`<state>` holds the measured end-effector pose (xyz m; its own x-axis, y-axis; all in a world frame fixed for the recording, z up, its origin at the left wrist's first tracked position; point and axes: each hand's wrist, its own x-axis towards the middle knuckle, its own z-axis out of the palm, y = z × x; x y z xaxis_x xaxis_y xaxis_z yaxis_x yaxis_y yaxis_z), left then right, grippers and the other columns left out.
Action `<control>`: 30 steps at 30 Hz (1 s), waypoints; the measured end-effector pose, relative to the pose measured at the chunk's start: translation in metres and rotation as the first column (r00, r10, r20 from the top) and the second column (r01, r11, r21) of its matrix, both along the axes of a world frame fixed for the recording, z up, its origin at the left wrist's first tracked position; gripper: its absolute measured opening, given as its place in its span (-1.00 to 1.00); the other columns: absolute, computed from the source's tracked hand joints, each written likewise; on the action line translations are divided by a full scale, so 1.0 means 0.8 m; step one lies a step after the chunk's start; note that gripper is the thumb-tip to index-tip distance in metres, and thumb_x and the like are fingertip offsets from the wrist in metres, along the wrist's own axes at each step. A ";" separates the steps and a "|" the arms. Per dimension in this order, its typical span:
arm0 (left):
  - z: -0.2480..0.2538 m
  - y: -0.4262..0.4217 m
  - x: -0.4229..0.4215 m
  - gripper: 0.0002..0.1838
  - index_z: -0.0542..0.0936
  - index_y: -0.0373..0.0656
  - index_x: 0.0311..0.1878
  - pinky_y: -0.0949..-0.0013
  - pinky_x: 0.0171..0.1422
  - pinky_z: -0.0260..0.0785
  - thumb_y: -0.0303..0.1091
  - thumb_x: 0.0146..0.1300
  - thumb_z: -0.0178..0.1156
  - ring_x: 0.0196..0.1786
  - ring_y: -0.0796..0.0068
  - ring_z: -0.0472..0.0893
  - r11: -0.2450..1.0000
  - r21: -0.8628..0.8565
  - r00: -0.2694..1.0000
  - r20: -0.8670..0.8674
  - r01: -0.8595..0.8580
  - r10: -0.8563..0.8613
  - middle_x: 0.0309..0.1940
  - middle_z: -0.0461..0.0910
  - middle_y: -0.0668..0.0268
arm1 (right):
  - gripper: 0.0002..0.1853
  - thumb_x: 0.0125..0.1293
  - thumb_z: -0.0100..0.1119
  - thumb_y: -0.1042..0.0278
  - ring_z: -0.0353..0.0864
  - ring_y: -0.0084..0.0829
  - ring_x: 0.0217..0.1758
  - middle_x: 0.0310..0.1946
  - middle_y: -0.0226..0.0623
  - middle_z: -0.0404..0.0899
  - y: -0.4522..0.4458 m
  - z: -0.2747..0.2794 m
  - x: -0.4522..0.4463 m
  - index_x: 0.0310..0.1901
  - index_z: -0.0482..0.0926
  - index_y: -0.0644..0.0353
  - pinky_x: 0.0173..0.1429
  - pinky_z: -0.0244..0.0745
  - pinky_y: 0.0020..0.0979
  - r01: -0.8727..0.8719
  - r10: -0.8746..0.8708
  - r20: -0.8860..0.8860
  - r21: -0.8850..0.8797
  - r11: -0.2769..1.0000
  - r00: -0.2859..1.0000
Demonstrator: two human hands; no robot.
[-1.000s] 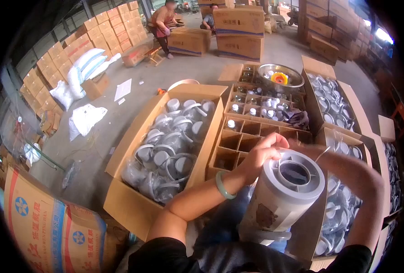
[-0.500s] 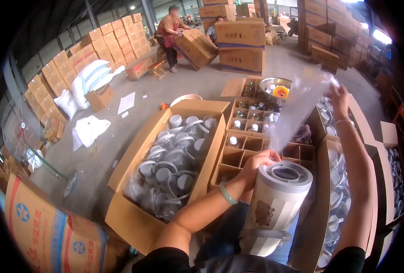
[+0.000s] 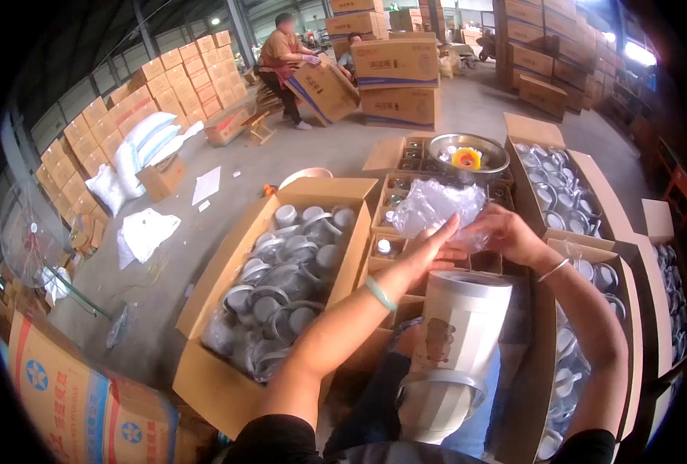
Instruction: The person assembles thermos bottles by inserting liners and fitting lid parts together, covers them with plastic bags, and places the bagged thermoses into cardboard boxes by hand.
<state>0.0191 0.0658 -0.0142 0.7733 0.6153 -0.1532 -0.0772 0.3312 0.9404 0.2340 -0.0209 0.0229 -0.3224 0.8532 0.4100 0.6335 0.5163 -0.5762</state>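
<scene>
My left hand (image 3: 435,249) and my right hand (image 3: 506,234) are close together in front of me. Between them they grip a bunched clear plastic bag (image 3: 436,206), fingers closed at its edge. Just below, a cream flask body (image 3: 461,325) with a printed bear, a grey rim and a grey band or handle stands tilted at my lap. Neither hand touches it. Its open top is mostly turned away. To the left, a carton (image 3: 197,348) holds grey handled lids (image 3: 289,267), many in clear plastic.
A divided carton (image 3: 382,203) with bottle-like pieces lies ahead, with a metal bowl (image 3: 499,164) holding an orange-yellow ring on it. Cartons of grey parts (image 3: 560,189) line the right. A fan (image 3: 30,228) stands left. Farther off, a person (image 3: 282,62) handles a large box among stacked cartons.
The plastic bag, stretched up high by my right hand before, is now lowered and bunched. My right hand came down and left beside my left hand, which has left the flask's rim.
</scene>
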 end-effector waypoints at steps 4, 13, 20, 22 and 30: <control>-0.015 0.043 0.029 -0.71 0.60 -0.14 0.03 0.29 -0.01 0.61 -0.19 0.37 0.27 -0.10 0.45 0.66 0.959 -0.180 0.949 0.187 -0.219 0.252 -0.13 0.65 0.31 | -0.65 0.18 0.29 0.62 0.59 -0.27 -0.04 -0.18 -0.23 0.65 0.011 -0.016 -0.002 0.01 0.70 0.12 0.12 0.48 -0.32 -0.161 0.160 -0.027 -0.037 0.986 0.987; -0.027 0.060 0.031 -0.63 0.53 -0.18 0.14 0.37 0.06 0.55 -0.52 0.27 0.32 0.00 0.52 0.61 0.976 0.085 0.927 0.338 -0.199 0.160 0.00 0.59 0.34 | -0.59 0.25 0.39 0.23 0.44 -0.36 0.25 0.17 -0.28 0.45 0.025 -0.053 0.012 0.10 0.57 0.13 0.34 0.36 -0.34 0.277 -0.318 -0.423 -0.157 0.948 0.849; -0.007 0.030 0.018 -0.46 0.49 -0.23 0.25 0.47 0.10 0.48 -0.50 0.19 0.40 0.08 0.56 0.55 0.922 0.387 0.985 0.165 -0.012 -0.057 0.11 0.55 0.33 | -0.85 0.41 0.26 0.37 0.59 -0.65 -0.21 -0.29 -0.50 0.65 0.021 -0.018 -0.027 -0.09 0.62 0.24 -0.05 0.50 -0.54 0.034 -0.254 -0.733 -0.301 0.953 0.630; -0.008 0.037 0.005 -0.47 0.50 -0.24 0.23 0.48 0.10 0.47 -0.48 0.19 0.41 0.07 0.55 0.56 0.931 0.364 0.987 0.159 -0.030 -0.031 0.09 0.56 0.32 | -0.86 0.40 0.27 0.36 0.56 -0.67 -0.23 -0.29 -0.50 0.64 0.023 -0.031 -0.020 -0.12 0.61 0.23 -0.09 0.48 -0.56 0.035 -0.250 -0.733 -0.295 0.955 0.633; -0.014 0.032 -0.013 -0.74 0.64 -0.20 -0.03 0.64 -0.43 0.30 -0.27 0.32 0.35 -0.46 0.77 0.45 0.932 0.346 0.975 0.221 -0.111 0.033 -0.26 0.61 0.46 | -0.93 0.41 0.23 0.41 0.53 -0.71 -0.26 -0.32 -0.53 0.62 0.018 -0.039 -0.006 -0.18 0.60 0.20 -0.14 0.47 -0.58 0.076 -0.311 -0.752 -0.331 0.941 0.581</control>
<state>0.0088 0.0914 -0.0255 0.7154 0.6545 0.2446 -0.2950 -0.0345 0.9549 0.2293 -0.0062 -0.0084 0.2098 0.9583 0.1940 -0.0600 0.2107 -0.9757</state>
